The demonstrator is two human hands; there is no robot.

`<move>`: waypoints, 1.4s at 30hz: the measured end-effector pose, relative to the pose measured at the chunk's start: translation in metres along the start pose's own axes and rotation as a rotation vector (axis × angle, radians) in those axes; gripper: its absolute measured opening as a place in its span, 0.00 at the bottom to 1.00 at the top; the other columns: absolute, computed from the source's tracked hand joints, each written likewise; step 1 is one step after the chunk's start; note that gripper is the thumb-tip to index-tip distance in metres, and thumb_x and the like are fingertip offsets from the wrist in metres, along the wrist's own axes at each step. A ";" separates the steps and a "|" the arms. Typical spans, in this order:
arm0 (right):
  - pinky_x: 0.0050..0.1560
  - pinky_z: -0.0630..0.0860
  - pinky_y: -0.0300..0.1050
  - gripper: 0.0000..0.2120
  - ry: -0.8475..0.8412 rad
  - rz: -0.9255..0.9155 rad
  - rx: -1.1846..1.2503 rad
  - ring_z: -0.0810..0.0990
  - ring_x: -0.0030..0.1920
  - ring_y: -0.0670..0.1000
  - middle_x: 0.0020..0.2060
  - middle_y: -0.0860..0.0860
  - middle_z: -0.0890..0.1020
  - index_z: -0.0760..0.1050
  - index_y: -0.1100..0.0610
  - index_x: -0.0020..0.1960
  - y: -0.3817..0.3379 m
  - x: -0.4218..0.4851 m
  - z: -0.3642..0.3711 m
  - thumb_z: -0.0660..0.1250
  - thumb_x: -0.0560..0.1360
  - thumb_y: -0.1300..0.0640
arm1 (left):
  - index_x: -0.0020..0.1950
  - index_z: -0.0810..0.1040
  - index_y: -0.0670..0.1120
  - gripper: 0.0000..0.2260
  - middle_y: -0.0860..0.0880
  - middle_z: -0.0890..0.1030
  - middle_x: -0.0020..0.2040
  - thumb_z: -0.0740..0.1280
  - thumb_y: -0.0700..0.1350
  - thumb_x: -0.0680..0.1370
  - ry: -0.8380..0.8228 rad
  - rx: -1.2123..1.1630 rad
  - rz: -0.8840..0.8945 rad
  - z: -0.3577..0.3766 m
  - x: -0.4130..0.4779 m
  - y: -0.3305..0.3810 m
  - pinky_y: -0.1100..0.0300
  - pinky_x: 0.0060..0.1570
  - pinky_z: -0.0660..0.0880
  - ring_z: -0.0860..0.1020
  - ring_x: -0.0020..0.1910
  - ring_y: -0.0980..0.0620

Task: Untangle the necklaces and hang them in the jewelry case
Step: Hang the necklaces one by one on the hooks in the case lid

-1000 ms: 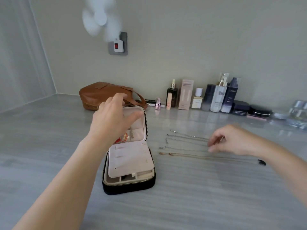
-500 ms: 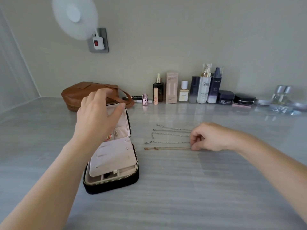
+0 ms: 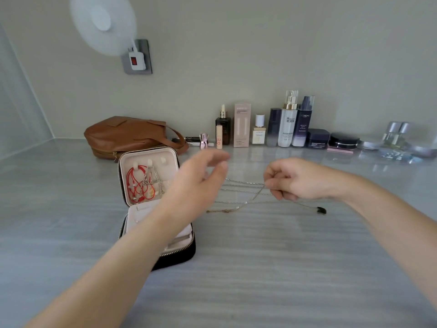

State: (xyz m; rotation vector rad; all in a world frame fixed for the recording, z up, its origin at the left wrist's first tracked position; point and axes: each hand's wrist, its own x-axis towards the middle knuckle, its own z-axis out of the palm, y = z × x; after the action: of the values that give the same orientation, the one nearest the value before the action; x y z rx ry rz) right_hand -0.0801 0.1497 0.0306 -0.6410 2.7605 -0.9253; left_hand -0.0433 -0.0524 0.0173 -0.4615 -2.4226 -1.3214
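Observation:
The black jewelry case (image 3: 179,255) stands open on the counter, its pale lid upright. A red cord necklace (image 3: 136,183) and silver chains (image 3: 156,181) hang from the lid's hooks. Several thin chains (image 3: 243,188) lie side by side to the right of the case. My right hand (image 3: 298,179) pinches one thin necklace (image 3: 250,200) and lifts it slantwise off the counter, its lower end still on the surface. My left hand (image 3: 201,183) hovers blurred between the case and the chains, fingers apart, holding nothing. My left forearm hides part of the case's tray.
A brown leather bag (image 3: 127,136) lies behind the case. Cosmetic bottles and jars (image 3: 288,124) line the wall. A small dark pendant (image 3: 321,210) lies on the counter under my right wrist. A white fan (image 3: 104,22) sits at the upper left.
My left hand has let go of the case lid and swung right toward the chains. My right hand has closed on one necklace and raised it off the counter.

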 end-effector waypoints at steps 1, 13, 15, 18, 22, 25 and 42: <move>0.25 0.66 0.37 0.07 0.006 -0.020 0.061 0.68 0.20 0.42 0.27 0.48 0.77 0.70 0.55 0.40 -0.008 -0.002 -0.002 0.60 0.77 0.61 | 0.57 0.75 0.51 0.09 0.56 0.78 0.54 0.59 0.44 0.79 -0.046 -0.080 -0.017 0.005 -0.002 0.002 0.76 0.48 0.69 0.75 0.50 0.62; 0.23 0.66 0.32 0.07 0.225 -0.243 0.409 0.69 0.20 0.42 0.23 0.46 0.77 0.73 0.55 0.42 -0.099 0.020 -0.003 0.60 0.76 0.64 | 0.50 0.78 0.41 0.13 0.49 0.82 0.36 0.55 0.45 0.80 -0.285 -0.732 -0.267 -0.028 0.004 0.006 0.62 0.49 0.76 0.82 0.39 0.52; 0.22 0.64 0.32 0.07 0.302 -0.236 0.523 0.68 0.19 0.42 0.24 0.47 0.76 0.72 0.56 0.42 -0.106 0.026 -0.004 0.60 0.76 0.65 | 0.48 0.79 0.41 0.12 0.51 0.81 0.32 0.57 0.44 0.79 -0.290 -0.682 -0.262 -0.044 0.007 0.003 0.62 0.48 0.76 0.81 0.34 0.54; 0.20 0.63 0.32 0.06 0.345 -0.219 0.610 0.69 0.19 0.42 0.27 0.50 0.77 0.74 0.57 0.42 -0.112 0.035 0.002 0.61 0.76 0.64 | 0.45 0.80 0.43 0.09 0.54 0.79 0.30 0.61 0.43 0.77 -0.244 -0.553 -0.263 -0.069 0.009 -0.006 0.64 0.47 0.75 0.80 0.33 0.57; 0.21 0.64 0.32 0.05 0.352 -0.180 0.605 0.71 0.20 0.41 0.25 0.47 0.80 0.76 0.56 0.40 -0.113 0.050 0.018 0.64 0.75 0.62 | 0.41 0.80 0.44 0.07 0.51 0.81 0.35 0.64 0.41 0.76 -0.149 -0.361 -0.254 -0.093 0.008 -0.014 0.63 0.39 0.68 0.77 0.29 0.61; 0.22 0.65 0.33 0.06 0.341 -0.102 0.588 0.70 0.20 0.40 0.29 0.47 0.82 0.78 0.55 0.38 -0.111 0.061 0.035 0.66 0.73 0.61 | 0.35 0.78 0.46 0.10 0.43 0.80 0.43 0.64 0.41 0.76 -0.102 -0.227 -0.266 -0.101 0.007 -0.016 0.65 0.37 0.71 0.76 0.29 0.59; 0.29 0.71 0.32 0.08 -0.027 -0.161 0.410 0.77 0.28 0.40 0.42 0.56 0.84 0.79 0.62 0.52 -0.137 0.092 0.080 0.63 0.75 0.64 | 0.33 0.79 0.44 0.10 0.49 0.80 0.33 0.65 0.43 0.74 0.018 0.069 -0.378 -0.117 0.010 -0.039 0.68 0.28 0.67 0.72 0.37 0.52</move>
State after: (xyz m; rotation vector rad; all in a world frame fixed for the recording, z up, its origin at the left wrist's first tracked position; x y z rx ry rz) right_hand -0.0928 -0.0319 0.0484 -0.7951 2.4100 -1.4495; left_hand -0.0532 -0.1707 0.0520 0.0318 -2.6176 -1.3679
